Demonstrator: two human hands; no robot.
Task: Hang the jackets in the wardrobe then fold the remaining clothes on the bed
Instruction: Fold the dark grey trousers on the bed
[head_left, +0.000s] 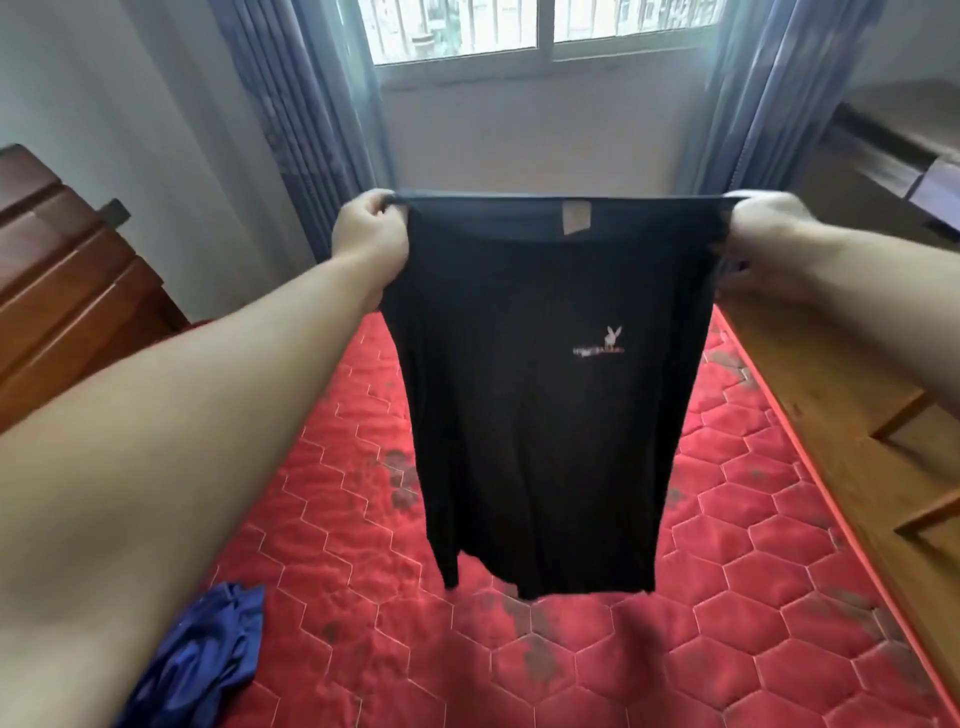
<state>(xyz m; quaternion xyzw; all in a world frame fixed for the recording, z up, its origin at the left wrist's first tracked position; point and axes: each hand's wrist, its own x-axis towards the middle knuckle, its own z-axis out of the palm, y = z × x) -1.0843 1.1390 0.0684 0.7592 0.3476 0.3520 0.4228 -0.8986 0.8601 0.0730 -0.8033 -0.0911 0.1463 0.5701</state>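
A black shirt (540, 415) with a small white rabbit logo hangs stretched in the air above the bed (753, 597). My left hand (369, 234) grips its top left corner and my right hand (769, 234) grips its top right corner, both at chest height with arms held out. The shirt's lower hem dangles just above the red quilted mattress. A crumpled blue garment (202, 660) lies on the mattress at the lower left, partly behind my left forearm.
A wooden headboard (62, 291) stands at the left. A wooden bed frame edge (852, 431) runs along the right. Blue curtains (301, 130) flank a window (540, 31) on the far wall. A wooden desk (893, 156) sits at the far right.
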